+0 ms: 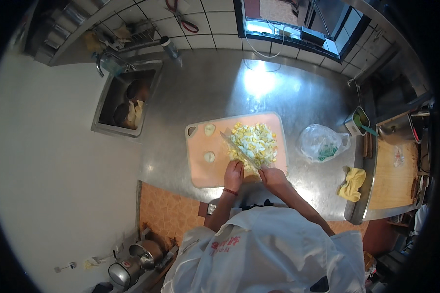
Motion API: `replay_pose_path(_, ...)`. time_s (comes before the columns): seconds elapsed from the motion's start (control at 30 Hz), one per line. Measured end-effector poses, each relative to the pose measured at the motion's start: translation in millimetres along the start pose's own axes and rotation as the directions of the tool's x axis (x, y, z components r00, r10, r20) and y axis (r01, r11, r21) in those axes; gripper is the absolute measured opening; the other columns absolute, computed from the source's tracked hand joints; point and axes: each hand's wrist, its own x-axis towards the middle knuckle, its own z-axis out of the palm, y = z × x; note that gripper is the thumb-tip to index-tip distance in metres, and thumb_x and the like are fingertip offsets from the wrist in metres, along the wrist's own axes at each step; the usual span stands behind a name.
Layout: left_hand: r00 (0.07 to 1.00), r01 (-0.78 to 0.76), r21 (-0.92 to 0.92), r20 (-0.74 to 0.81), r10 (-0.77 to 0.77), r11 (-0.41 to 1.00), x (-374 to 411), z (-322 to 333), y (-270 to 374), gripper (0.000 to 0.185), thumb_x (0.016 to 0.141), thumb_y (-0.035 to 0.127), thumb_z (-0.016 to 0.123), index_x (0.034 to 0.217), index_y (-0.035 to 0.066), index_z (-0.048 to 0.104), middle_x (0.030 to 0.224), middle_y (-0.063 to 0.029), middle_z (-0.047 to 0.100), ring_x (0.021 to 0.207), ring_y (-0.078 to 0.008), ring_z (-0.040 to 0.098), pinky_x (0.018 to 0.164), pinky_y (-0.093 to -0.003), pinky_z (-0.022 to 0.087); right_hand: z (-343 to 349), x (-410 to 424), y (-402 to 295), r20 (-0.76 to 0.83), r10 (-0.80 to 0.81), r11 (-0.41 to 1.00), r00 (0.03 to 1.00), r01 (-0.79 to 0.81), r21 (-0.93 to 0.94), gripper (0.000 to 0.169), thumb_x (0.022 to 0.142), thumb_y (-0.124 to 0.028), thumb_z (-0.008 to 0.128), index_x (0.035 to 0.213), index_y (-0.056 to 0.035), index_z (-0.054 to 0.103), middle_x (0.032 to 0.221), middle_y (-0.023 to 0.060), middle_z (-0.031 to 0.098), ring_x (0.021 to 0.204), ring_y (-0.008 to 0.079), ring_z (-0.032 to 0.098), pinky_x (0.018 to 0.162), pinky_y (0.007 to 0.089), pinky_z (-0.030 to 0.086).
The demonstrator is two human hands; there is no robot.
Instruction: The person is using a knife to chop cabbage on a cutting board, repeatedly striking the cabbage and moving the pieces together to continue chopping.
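A kitchen knife point(238, 148) is gripped in my right hand point(274, 178), its blade slanting up and left across the near-left side of a heap of chopped food point(255, 143). The pieces are white and yellow and look like boiled egg. My left hand point(234, 175) has its fingers bunched at the heap's near-left edge, close beside the blade; whether they pinch a piece is hidden. Beneath everything lies a pink cutting board point(201, 174) with a grey rim. Two pale round pieces, an upper one point(209, 129) and a lower one point(209, 157), rest on its left part.
Right of the board sits a clear plastic bag point(321, 143), with a yellow cloth point(352, 184) nearer me. A small container point(357, 121) with a teal-handled utensil stands by the counter's right edge. Left is a steel sink point(110, 106) with items inside; a bottle point(168, 47) stands behind.
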Motion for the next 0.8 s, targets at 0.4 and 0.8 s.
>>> replay_pose_path(0.4, 0.999, 0.022, -0.032, -0.042, -0.023, 0.999, 2, 4, 2, 0.013, 0.083, 0.004, 0.070, 0.095, 0.001, 0.067, 0.099, -0.0165, 0.064, 0.097, -0.0367, 0.061, 0.085, -0.0434, 0.052, 4, 0, 0, -0.001, -0.020, 1.000, 1.000, 0.020, -0.017, 0.025, 0.099, -0.027, 0.049, 0.097, -0.0034, 0.056, 0.076, 0.0248, 0.065, 0.077, 0.0460, 0.064, 0.071, 0.0573, 0.049)
replay_pose_path(0.8, 0.998, -0.004, -0.028, -0.067, 0.002, 1.000, 8, 2, 6, 0.011, 0.086, 0.007, 0.067, 0.096, 0.001, 0.067, 0.103, -0.0161, 0.064, 0.097, -0.0356, 0.060, 0.085, -0.0430, 0.052, 13, -3, 6, 0.018, -0.036, 0.999, 0.999, 0.036, 0.002, 0.023, 0.098, -0.026, 0.051, 0.096, -0.0035, 0.055, 0.076, 0.0246, 0.065, 0.078, 0.0456, 0.064, 0.071, 0.0569, 0.049)
